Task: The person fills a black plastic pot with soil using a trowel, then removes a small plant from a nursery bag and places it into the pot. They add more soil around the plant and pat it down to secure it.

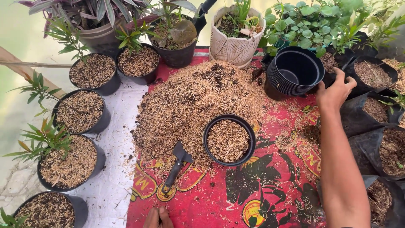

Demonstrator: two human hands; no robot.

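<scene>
Work surface is a red printed mat (270, 198) with black and yellow figures, spread flat across the centre and lower right of the frame; a white sheet (114, 139) lies beside it on the left. Outdoor potting spot, plants lined along the top edge.

Big heap of husk mix (190, 97) sits on the mat at centre, loose husk scattered around it. At the heap's lower right edge stands a black pot (229, 140), upright, partly filled with husk. A small black trowel (176, 166) lies on the mat at lower centre, blade touching the heap.

Right hand (335, 93) reaches to upper right, fingers curled on the rim of a stack of empty black pots (293, 71), which is tilted with its mouth toward the camera. Left hand (157, 217) only just shows at the bottom edge, near the trowel handle; can't tell whether it's spread or closed.

Left column: filled black pots with seedlings (69, 160). Top centre: a cream carved planter (234, 40). Right edge: black grow bags (375, 109) filled with the same mix
</scene>
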